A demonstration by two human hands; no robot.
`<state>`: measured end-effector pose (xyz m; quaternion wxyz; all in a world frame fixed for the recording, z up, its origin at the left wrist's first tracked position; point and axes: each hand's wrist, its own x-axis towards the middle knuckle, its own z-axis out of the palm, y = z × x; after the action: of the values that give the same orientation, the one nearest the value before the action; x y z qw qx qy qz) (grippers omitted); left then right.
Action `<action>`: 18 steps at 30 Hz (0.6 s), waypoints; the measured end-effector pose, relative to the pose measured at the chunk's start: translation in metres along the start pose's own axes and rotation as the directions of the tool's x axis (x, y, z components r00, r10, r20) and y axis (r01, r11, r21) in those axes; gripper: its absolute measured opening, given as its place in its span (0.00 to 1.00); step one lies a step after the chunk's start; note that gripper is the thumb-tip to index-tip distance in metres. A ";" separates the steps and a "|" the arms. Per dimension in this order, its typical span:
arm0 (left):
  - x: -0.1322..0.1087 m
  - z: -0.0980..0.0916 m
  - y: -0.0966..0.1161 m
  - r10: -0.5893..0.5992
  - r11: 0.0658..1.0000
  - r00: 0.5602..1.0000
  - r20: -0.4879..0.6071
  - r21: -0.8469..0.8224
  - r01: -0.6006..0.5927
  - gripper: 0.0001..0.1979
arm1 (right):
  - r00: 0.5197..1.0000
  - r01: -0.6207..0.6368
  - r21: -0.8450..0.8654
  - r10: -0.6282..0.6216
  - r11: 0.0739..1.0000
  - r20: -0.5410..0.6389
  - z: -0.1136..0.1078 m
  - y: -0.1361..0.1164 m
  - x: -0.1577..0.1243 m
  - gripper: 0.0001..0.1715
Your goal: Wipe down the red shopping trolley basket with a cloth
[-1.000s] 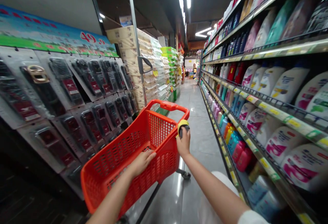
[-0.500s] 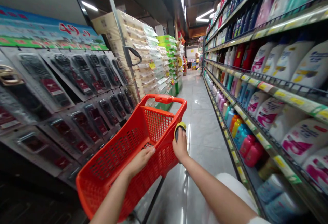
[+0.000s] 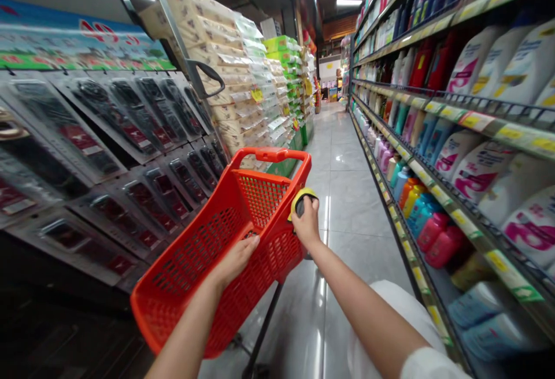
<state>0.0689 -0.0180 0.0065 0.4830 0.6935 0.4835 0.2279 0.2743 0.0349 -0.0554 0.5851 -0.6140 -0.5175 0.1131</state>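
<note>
A red plastic shopping cart (image 3: pixel 266 255) with perforated walls stands slantwise in the aisle. On its near side rim rests my left hand (image 3: pixel 238 259), closed over the edge; its fingertips are partly hidden. My right hand (image 3: pixel 309 223) grips a round yellow-and-black item (image 3: pixel 297 208), whose exact kind I cannot make out. That item is against the outside of the cart's side wall, close to the handle end. The basket appears to have nothing in its visible part.
Black belts in clear packs (image 3: pixel 143 205) hang on a rack at left. Beyond it stand stacked packages (image 3: pixel 217 49) and a metal pole with a dark hook (image 3: pixel 208 78). Shelves of shampoo bottles (image 3: pixel 485 165) line the right. Grey tiled floor (image 3: pixel 347 194) runs between.
The yellow-and-black item has turned in my right hand, showing more of its yellow face, and has shifted slightly up and left. My left hand stays on the rim. The view has shifted slightly.
</note>
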 end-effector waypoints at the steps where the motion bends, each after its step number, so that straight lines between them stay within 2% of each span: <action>1: -0.002 0.000 0.000 0.001 1.000 1.000 0.009 -0.017 -0.001 0.34 | 0.999 0.042 -0.030 -0.042 0.999 -0.015 -0.006 -0.007 0.006 0.26; 3: -0.006 -0.001 -0.001 0.004 0.999 0.999 0.042 -0.049 -0.002 0.33 | 0.991 0.136 -0.129 -0.136 0.982 0.010 -0.019 -0.019 0.020 0.25; 6: -0.010 -0.001 -0.001 -0.016 0.996 0.999 0.044 -0.084 0.020 0.34 | 0.946 0.316 -0.294 -0.275 0.902 0.171 -0.031 -0.033 0.020 0.27; 8: -0.010 0.000 -0.001 -0.022 0.993 0.999 0.030 -0.117 0.025 0.34 | 0.884 0.445 -0.324 -0.351 0.835 0.309 -0.033 -0.039 0.004 0.29; 10: -0.009 -0.001 -0.003 -0.029 0.985 0.999 0.025 -0.171 0.033 0.34 | 0.800 0.558 -0.292 -0.410 0.777 0.439 -0.033 -0.043 -0.016 0.28; 12: -0.010 -0.001 -0.005 -0.064 0.966 0.997 0.036 -0.247 0.071 0.34 | 0.723 0.630 -0.248 -0.439 0.736 0.533 -0.035 -0.044 -0.026 0.27; 13: -0.011 -0.001 -0.007 -0.094 0.949 0.995 0.045 -0.297 0.103 0.34 | 0.711 0.639 -0.244 -0.438 0.730 0.550 -0.037 -0.044 -0.025 0.27; 14: -0.011 0.000 -0.009 -0.126 0.927 0.990 0.054 -0.350 0.137 0.34 | 0.723 0.627 -0.259 -0.426 0.735 0.544 -0.039 -0.044 -0.021 0.26; 18: -0.013 0.006 -0.011 -0.203 0.838 0.976 0.084 -0.500 0.218 0.35 | 0.853 0.482 -0.364 -0.332 0.797 0.402 -0.039 -0.039 -0.005 0.28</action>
<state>0.0630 -0.0311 -0.0033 0.6767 0.4883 0.4731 0.2825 0.2822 -0.0009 -0.0139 0.3456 -0.5785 -0.7376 -0.0432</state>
